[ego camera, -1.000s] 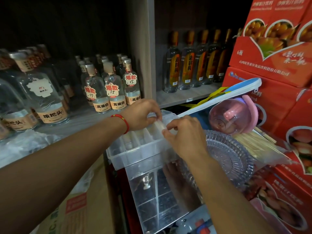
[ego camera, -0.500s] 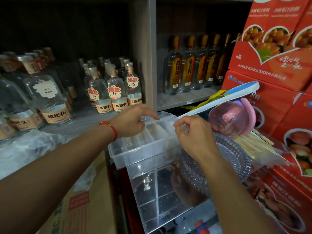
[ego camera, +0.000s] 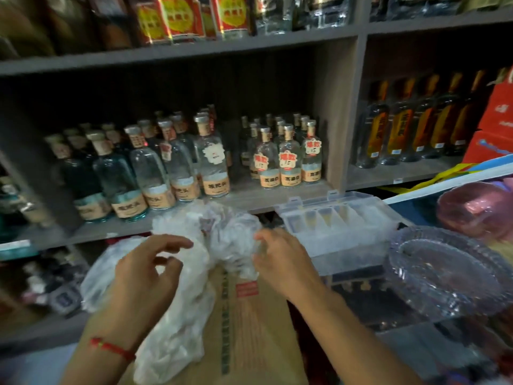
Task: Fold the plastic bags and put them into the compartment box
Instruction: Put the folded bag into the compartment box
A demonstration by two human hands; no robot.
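A heap of crumpled clear plastic bags [ego camera: 191, 273] lies on a cardboard carton [ego camera: 249, 329] in front of me. My left hand [ego camera: 144, 276] hovers over the left part of the heap with loosely curled fingers; whether it grips plastic I cannot make out. My right hand [ego camera: 280, 262] pinches a bunched bag [ego camera: 236, 245] at the heap's right side. The clear compartment box [ego camera: 341, 232] stands to the right with its lid open, folded bags filling several of its cells. The frame is blurred.
Shelves of glass bottles [ego camera: 211, 162] run behind the bags, and darker bottles [ego camera: 402, 126] stand further right. A glass dish [ego camera: 449, 273] and a pink glass object [ego camera: 477, 207] sit at the right. Red cartons [ego camera: 497, 129] stand at the far right.
Both hands left the compartment box and moved left to the heap of bags. The view swung left and up, and the right hand took hold of a bag.
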